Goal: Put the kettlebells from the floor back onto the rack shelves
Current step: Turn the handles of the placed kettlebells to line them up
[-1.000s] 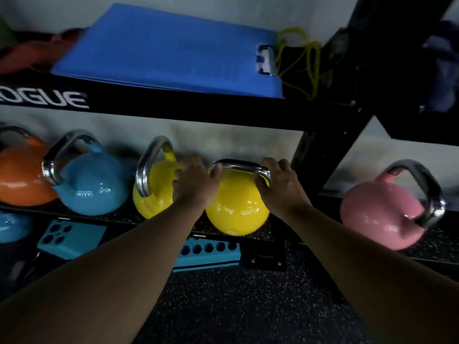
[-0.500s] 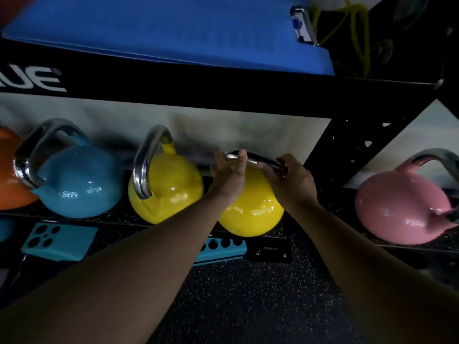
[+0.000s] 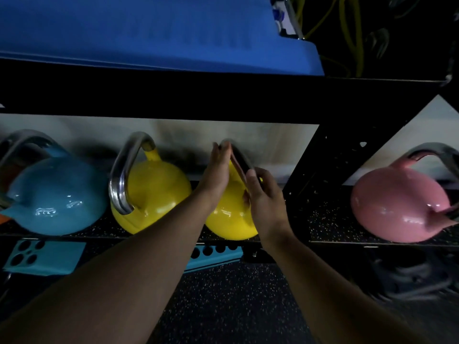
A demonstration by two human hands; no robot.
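A: Checking the right-hand yellow kettlebell (image 3: pixel 231 219): it sits on the lower rack shelf (image 3: pixel 330 227), near the front edge, just left of the black upright (image 3: pixel 320 175). Its bell overhangs the lip a little, as far as I can tell.

B: Hands?

A: Left hand (image 3: pixel 217 175) is flat and spread, fingers straight, palm against the left side of the steel handle (image 3: pixel 239 157). Not wrapped. Right hand (image 3: pixel 264 202) is loosely curled over the handle's right end and the shoulder of the bell; fingers partly hidden, so can't tell whether it actually grips.

B: Neighbours?

A: Second yellow kettlebell (image 3: pixel 154 192) just beside it on the left, then a blue kettlebell (image 3: pixel 54 197). Pink kettlebell (image 3: pixel 397 209) in the next bay, past the upright. Blue mat (image 3: pixel 149 33) on the shelf above.

B: Handling?

A: Judgement: solid cast iron, heavy, rigid, glossy paint so the bell is slippery. Handle is the only sound hold, wrapped across its top bar. A flat palm will only nudge or turn it. Risk is it rolling off the front edge if pushed off-centre. Looks placed; probably just squaring it up.
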